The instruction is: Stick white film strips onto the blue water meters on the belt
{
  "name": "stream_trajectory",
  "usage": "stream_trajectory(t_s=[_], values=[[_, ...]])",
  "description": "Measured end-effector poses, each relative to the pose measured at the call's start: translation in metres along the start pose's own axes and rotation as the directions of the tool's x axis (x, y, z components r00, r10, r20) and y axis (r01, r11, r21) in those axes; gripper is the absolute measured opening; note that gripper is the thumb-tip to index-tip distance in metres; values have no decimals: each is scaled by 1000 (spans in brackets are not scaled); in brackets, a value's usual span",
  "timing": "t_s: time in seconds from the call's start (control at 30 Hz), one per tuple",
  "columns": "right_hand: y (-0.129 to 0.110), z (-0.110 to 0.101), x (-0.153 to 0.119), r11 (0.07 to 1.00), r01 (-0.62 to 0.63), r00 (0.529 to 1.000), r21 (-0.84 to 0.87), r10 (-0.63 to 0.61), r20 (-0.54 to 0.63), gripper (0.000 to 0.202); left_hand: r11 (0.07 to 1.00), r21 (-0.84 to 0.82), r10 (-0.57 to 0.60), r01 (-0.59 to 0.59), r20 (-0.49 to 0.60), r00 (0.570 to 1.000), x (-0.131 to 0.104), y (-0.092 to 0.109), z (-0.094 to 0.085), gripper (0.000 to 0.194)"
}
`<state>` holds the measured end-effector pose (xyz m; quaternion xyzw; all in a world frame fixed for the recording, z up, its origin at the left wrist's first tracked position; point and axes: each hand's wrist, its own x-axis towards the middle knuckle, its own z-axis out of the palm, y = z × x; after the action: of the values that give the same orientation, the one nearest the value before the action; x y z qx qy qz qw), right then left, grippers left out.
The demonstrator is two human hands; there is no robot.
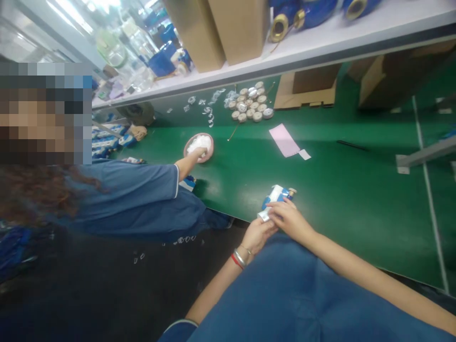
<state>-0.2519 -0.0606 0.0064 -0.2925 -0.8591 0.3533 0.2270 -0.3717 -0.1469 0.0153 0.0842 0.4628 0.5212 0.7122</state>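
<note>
At the near edge of the green table, a small blue-and-white piece with a brass-coloured end (276,195) is between my hands. My left hand (257,235), wearing bracelets at the wrist, is closed round its near, white end from below. My right hand (291,221) lies over the near side with bent fingers gripping it. The fingertips partly cover the piece, so its exact kind is unclear.
On the left, a co-worker's hand (200,152) reaches into a pink bowl (210,153) of white pieces. Round pale parts (250,105) cluster at the back. A pink sheet (284,139) and a black stick (352,145) lie on the green table (338,204). A shelf (342,45) overhangs.
</note>
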Motion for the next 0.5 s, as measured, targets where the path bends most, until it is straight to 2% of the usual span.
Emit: stream_trajectory(t_s=[0.1, 0.2, 0.3, 0.37, 0.43, 0.5], values=[[-8, -4, 3, 995, 3, 1000, 101, -2, -14, 14, 1000, 6, -9, 9, -32, 999, 6, -2, -4, 32], [12, -13, 9, 964, -91, 993, 252, 106, -46, 16, 998, 43, -38, 44, -127, 991, 9, -3, -15, 35], [71, -20, 20, 914, -297, 942, 277, 327, -71, 20, 997, 55, -41, 55, -219, 975, 7, 0, -27, 39], [118, -19, 29, 878, -432, 896, 204, 443, -12, 19, 998, 40, -31, 44, -268, 963, 5, 4, -34, 38], [155, -12, 37, 852, -506, 862, 131, 499, 87, 19, 999, 26, -34, 44, -305, 952, 3, 8, -39, 38], [176, -3, 44, 841, -533, 840, 89, 514, 176, 20, 999, 22, -36, 45, -316, 948, 2, 12, -41, 39]])
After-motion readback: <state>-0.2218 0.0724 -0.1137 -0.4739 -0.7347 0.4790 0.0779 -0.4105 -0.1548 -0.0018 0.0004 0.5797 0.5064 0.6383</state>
